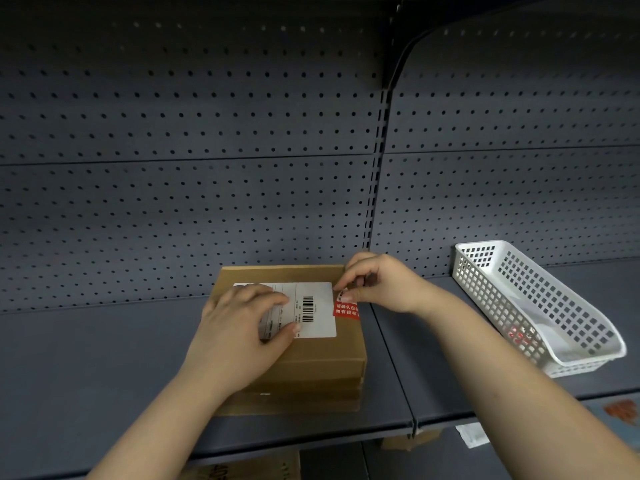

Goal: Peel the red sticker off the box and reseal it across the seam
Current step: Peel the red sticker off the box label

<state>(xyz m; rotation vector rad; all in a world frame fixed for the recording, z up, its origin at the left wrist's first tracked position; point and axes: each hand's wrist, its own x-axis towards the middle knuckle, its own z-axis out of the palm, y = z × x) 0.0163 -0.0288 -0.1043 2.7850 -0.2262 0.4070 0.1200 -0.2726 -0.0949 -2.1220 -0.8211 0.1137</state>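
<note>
A brown cardboard box (322, 355) lies on a grey shelf, with a white shipping label (318, 306) on its top. A red sticker (346, 310) with white writing sits at the box's right top edge, just right of the label. My left hand (242, 337) rests flat on the box and covers the label's left part. My right hand (377, 282) is at the sticker's upper end, thumb and forefinger pinched on its top corner. The far part of the sticker is hidden under these fingers.
A white perforated plastic basket (540, 306) stands tilted on the shelf to the right, with something red and white inside. A grey pegboard wall (207, 168) rises right behind the box. More cardboard and paper lie on the lower shelf (450, 441).
</note>
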